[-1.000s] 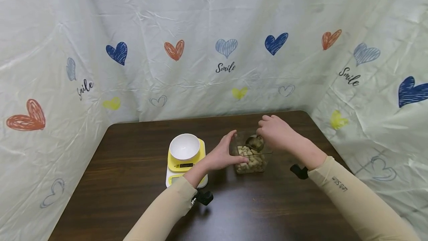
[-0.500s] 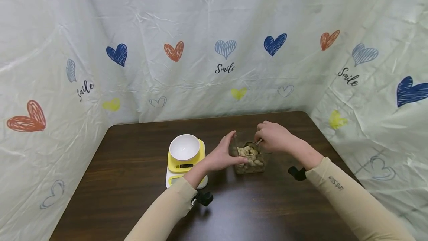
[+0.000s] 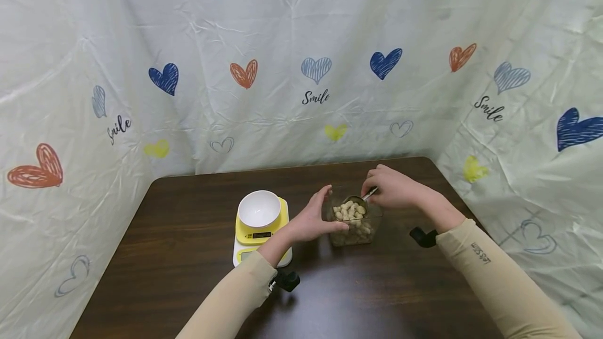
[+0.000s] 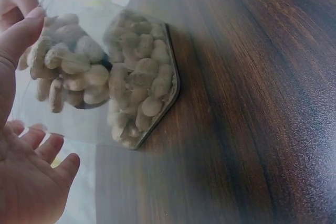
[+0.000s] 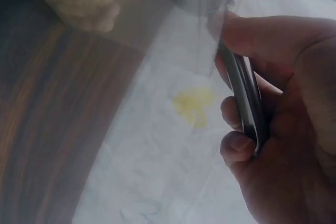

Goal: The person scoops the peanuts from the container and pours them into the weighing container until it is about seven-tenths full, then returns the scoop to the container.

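Observation:
A clear, straight-sided container (image 3: 376, 222) stands on the table with unshelled peanuts (image 4: 139, 77) in its bottom. My left hand (image 3: 311, 217) grips its left side, thumb along the near wall and fingers towards the back. From the right, my right hand (image 3: 392, 188) holds a metal ladle (image 3: 370, 193) by its handle. The right wrist view shows fingers wrapped around that handle (image 5: 245, 90). Inside the container, the ladle's bowl carries a heap of peanuts (image 4: 71, 61), seen through the wall above the rest of the peanuts.
Left of the container is a yellow and white kitchen scale (image 3: 261, 237) bearing a white bowl (image 3: 259, 209). My left forearm overlaps the scale's near corner. The dark wooden table (image 3: 188, 255) meets a heart-patterned white curtain (image 3: 273, 135) along its back.
The ladle was tilted and empty over the peanuts, then dug into them; now it is raised somewhat, heaped with peanuts. My right hand has shifted slightly up and right. The left hand stays put.

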A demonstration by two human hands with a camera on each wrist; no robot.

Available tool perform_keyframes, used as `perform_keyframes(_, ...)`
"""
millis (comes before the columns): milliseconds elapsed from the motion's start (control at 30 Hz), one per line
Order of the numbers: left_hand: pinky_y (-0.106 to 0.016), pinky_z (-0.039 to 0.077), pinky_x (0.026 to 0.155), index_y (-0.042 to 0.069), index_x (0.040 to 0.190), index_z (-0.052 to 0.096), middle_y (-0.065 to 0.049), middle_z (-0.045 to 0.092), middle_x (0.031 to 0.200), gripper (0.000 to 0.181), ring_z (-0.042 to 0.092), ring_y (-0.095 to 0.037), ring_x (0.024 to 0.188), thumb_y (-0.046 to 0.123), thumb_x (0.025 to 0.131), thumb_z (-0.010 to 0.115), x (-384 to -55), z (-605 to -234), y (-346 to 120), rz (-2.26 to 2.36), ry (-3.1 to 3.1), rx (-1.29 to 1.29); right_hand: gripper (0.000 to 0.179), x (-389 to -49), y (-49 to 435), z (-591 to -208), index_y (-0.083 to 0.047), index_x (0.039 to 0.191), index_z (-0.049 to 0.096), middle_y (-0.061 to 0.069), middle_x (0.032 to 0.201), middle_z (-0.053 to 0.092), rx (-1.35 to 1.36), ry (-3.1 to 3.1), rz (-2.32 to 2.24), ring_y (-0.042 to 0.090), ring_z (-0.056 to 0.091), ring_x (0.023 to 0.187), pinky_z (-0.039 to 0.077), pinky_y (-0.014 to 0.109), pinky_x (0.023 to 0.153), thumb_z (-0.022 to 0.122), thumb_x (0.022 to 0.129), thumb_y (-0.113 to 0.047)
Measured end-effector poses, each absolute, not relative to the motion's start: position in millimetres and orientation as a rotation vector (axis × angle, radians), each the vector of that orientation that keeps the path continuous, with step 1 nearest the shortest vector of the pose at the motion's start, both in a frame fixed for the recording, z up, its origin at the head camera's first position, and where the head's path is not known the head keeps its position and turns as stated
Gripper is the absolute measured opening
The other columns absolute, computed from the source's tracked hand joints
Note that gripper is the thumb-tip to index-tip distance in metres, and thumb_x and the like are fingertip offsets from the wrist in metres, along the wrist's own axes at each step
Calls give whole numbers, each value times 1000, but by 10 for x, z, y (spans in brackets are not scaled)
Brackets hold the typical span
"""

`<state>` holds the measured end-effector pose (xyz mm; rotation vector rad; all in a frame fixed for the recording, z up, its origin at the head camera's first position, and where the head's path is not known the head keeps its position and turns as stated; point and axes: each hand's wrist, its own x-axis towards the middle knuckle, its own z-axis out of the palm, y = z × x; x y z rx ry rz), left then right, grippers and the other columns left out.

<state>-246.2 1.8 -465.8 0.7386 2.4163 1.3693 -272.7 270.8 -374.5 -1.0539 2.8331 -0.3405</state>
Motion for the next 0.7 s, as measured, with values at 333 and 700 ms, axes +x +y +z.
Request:
perform_keyframes(333, -47, 35, 114, 27, 165, 9, -3, 26, 163, 111, 30, -20, 148, 54, 85, 80, -2460, -4654, 14, 1378, 2407, 735, 10, -2797, 2820, -3734, -23, 99, 76, -7, 101, 63, -936, 2782, -471, 21, 52, 103, 44, 44, 88, 74, 92, -17)
perform_keyframes(700, -48, 34, 114, 26, 165, 9, -6, 27, 163, 111, 30, -20, 148, 54, 85, 80, -2494, -4707, 27, 1368, 2427, 747, 8, -2889, 2864, -3673, -18, 98, 76, -1, 105, 64, -829, 2685, -584, 17, 60, 98, 51, 40, 84, 74, 91, -15)
